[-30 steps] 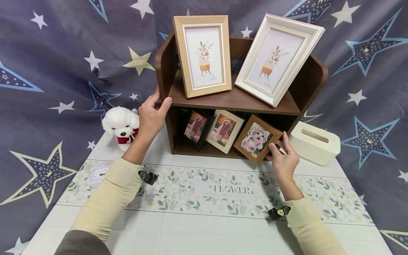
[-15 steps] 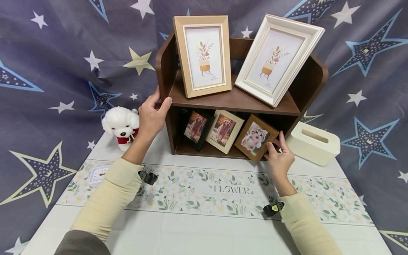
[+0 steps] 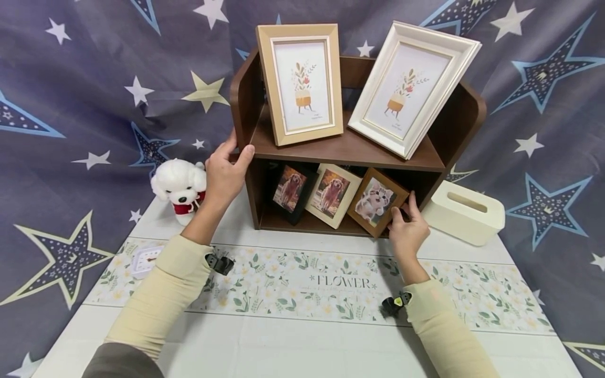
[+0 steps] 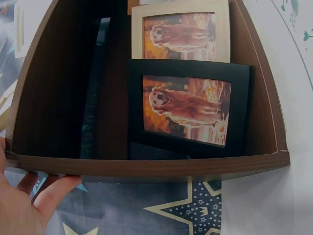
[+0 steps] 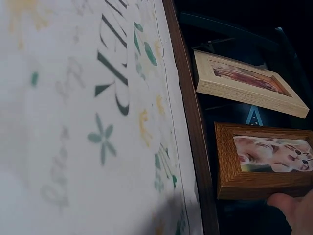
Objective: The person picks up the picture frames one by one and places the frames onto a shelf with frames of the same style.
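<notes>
A brown wooden picture frame (image 3: 378, 203) with a kitten photo leans, tilted, at the right of the lower shelf. My right hand (image 3: 410, 227) holds its right edge between thumb and fingers; in the right wrist view the thumb (image 5: 286, 205) lies against the frame's side. My left hand (image 3: 228, 172) grips the left side panel of the dark brown shelf unit (image 3: 350, 152), thumb on its front edge. Left of the kitten frame stand a cream picture frame (image 3: 333, 195) and a black picture frame (image 4: 190, 68), each with a dog photo.
On the upper shelf lean a tan picture frame (image 3: 302, 135) and a white picture frame (image 3: 378, 134). A plush white dog (image 3: 177, 184) sits left of the unit, a cream tissue box (image 3: 465, 212) right of it. A small clock (image 3: 144, 261) lies by my left sleeve.
My right hand has moved left and slightly up with the kitten picture frame, whose lower corner has drawn back toward the shelf. The left hand stays in place.
</notes>
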`<state>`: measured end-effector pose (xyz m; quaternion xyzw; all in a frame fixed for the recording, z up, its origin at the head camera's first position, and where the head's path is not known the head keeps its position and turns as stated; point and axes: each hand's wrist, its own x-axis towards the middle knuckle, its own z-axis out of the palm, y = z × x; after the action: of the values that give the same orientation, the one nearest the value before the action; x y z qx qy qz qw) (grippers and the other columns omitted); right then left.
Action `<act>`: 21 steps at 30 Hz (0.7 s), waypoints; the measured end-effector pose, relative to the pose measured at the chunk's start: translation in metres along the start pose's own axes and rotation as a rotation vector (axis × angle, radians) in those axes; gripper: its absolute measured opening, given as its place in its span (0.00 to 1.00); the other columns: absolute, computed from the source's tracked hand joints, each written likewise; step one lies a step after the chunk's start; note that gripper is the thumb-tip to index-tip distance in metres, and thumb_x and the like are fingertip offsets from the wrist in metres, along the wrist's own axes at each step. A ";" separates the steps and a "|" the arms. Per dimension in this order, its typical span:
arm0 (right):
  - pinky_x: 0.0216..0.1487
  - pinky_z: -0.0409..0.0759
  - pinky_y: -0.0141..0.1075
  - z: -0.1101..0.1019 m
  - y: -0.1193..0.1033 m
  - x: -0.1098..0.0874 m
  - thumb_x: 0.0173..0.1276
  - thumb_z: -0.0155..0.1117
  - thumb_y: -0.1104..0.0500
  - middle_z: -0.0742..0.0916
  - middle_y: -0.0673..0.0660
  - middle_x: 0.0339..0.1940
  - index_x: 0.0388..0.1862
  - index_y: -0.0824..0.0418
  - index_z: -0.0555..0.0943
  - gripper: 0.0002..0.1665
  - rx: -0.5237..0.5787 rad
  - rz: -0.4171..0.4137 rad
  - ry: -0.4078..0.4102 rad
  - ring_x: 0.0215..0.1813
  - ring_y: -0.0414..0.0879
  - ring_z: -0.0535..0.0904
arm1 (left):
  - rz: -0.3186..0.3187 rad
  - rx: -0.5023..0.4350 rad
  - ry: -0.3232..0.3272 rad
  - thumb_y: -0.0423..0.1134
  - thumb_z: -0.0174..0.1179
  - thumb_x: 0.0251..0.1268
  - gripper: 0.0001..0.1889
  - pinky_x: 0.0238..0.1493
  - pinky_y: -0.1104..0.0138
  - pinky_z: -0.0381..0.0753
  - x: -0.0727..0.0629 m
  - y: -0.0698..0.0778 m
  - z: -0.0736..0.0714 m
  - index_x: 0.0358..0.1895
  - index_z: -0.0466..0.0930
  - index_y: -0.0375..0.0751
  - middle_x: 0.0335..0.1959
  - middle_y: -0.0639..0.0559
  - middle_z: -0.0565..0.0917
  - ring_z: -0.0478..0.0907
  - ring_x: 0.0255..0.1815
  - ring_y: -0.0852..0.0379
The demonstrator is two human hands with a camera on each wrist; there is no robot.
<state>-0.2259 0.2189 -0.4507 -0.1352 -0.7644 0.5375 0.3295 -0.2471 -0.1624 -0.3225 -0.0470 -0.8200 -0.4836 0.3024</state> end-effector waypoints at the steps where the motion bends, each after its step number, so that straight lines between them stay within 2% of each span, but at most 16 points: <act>1: 0.18 0.74 0.18 0.001 0.000 0.000 0.69 0.66 0.64 0.87 0.65 0.58 0.73 0.41 0.73 0.36 -0.009 -0.004 0.004 0.24 0.18 0.78 | -0.001 -0.001 -0.001 0.44 0.63 0.71 0.27 0.57 0.52 0.82 0.000 0.000 0.000 0.72 0.73 0.56 0.59 0.42 0.85 0.85 0.51 0.46; 5: 0.17 0.71 0.17 0.005 -0.001 0.001 0.70 0.64 0.65 0.87 0.65 0.58 0.73 0.41 0.72 0.36 -0.042 -0.010 0.016 0.19 0.20 0.76 | -0.001 -0.009 -0.001 0.44 0.63 0.71 0.27 0.57 0.53 0.83 0.000 0.000 0.000 0.72 0.73 0.56 0.59 0.42 0.85 0.85 0.51 0.47; 7: 0.17 0.71 0.18 0.007 -0.002 0.002 0.70 0.64 0.65 0.88 0.63 0.57 0.73 0.40 0.72 0.36 -0.063 -0.005 0.026 0.17 0.26 0.77 | 0.000 -0.013 0.000 0.43 0.63 0.71 0.27 0.56 0.52 0.83 0.000 0.000 0.000 0.72 0.73 0.56 0.59 0.42 0.85 0.85 0.51 0.47; 9: 0.21 0.76 0.21 0.010 -0.002 0.004 0.70 0.64 0.65 0.88 0.61 0.57 0.73 0.40 0.72 0.36 -0.096 0.002 0.040 0.25 0.31 0.83 | 0.000 -0.016 0.001 0.43 0.63 0.71 0.27 0.57 0.51 0.83 0.000 0.000 0.001 0.72 0.73 0.56 0.59 0.43 0.85 0.85 0.51 0.47; 12: 0.41 0.86 0.32 0.013 -0.003 0.006 0.70 0.65 0.64 0.88 0.60 0.58 0.74 0.41 0.72 0.36 -0.127 0.009 0.053 0.45 0.43 0.89 | 0.001 -0.020 0.000 0.43 0.62 0.71 0.27 0.57 0.51 0.83 0.000 0.000 0.001 0.72 0.73 0.57 0.60 0.43 0.85 0.85 0.51 0.47; 14: 0.56 0.84 0.39 0.015 -0.004 0.008 0.70 0.65 0.64 0.87 0.60 0.59 0.74 0.43 0.72 0.36 -0.128 0.011 0.054 0.58 0.47 0.86 | 0.001 -0.019 0.000 0.43 0.62 0.71 0.27 0.57 0.50 0.83 0.000 0.000 0.001 0.72 0.73 0.57 0.59 0.42 0.85 0.85 0.50 0.47; 15: 0.61 0.82 0.42 0.016 -0.004 0.009 0.70 0.65 0.65 0.87 0.61 0.60 0.75 0.44 0.72 0.36 -0.125 0.013 0.053 0.61 0.49 0.85 | 0.002 -0.019 0.000 0.43 0.62 0.71 0.27 0.56 0.50 0.83 0.000 -0.001 0.001 0.72 0.74 0.57 0.59 0.42 0.85 0.85 0.50 0.46; 17: 0.64 0.80 0.47 0.018 -0.004 0.010 0.71 0.64 0.65 0.87 0.61 0.60 0.75 0.45 0.71 0.36 -0.123 0.018 0.051 0.63 0.52 0.84 | 0.004 -0.014 0.002 0.44 0.63 0.71 0.27 0.56 0.51 0.83 0.000 0.000 0.001 0.72 0.74 0.56 0.58 0.42 0.86 0.85 0.50 0.47; 21: 0.64 0.80 0.48 0.022 -0.004 0.014 0.70 0.64 0.65 0.87 0.60 0.60 0.75 0.44 0.71 0.36 -0.135 0.033 0.060 0.63 0.52 0.84 | 0.004 -0.005 0.003 0.44 0.63 0.70 0.27 0.56 0.52 0.83 0.000 0.000 0.001 0.72 0.74 0.56 0.57 0.41 0.86 0.85 0.50 0.47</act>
<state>-0.2495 0.2092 -0.4468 -0.1859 -0.7862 0.4860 0.3334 -0.2478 -0.1620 -0.3230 -0.0485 -0.8183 -0.4850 0.3046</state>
